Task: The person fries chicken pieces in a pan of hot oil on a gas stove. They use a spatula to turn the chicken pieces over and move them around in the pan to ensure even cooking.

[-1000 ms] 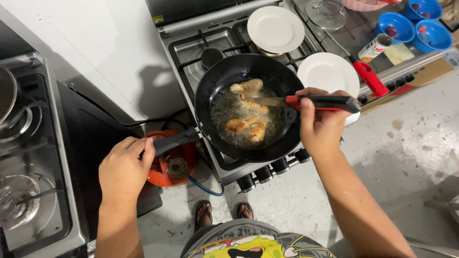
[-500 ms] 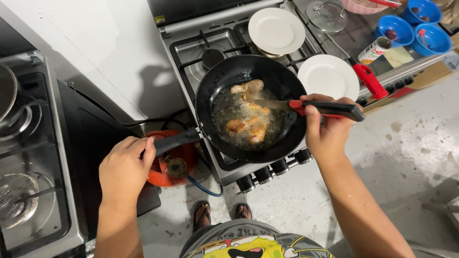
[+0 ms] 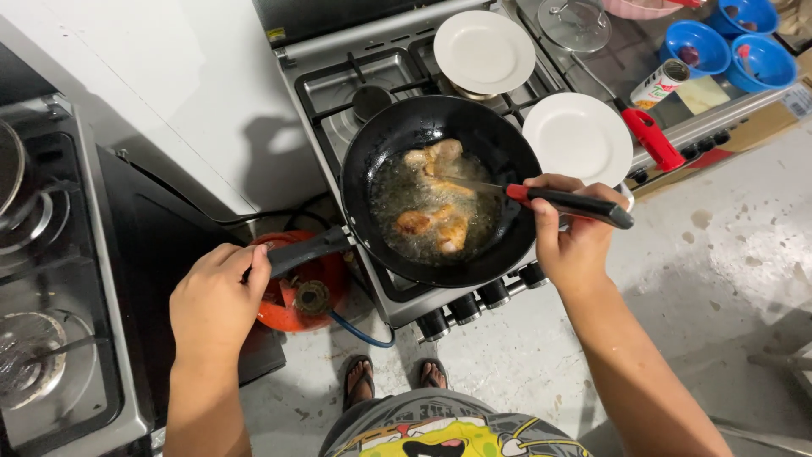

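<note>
— Grey concrete floor (image 3: 719, 279) is seen from the head view, with a gas stove (image 3: 397, 93) against the white wall. What is held?

— A black frying pan (image 3: 440, 190) is kept on the front burner; its handle (image 3: 304, 251) is gripped by the closed left hand (image 3: 216, 300). Chicken pieces (image 3: 436, 203) are lying in oil inside it.

— And the other hand?

— A red-and-black utensil (image 3: 567, 203) is clasped by the right hand (image 3: 575, 237), its tip placed in the pan. Two white plates (image 3: 579, 140) are set nearby.
</note>
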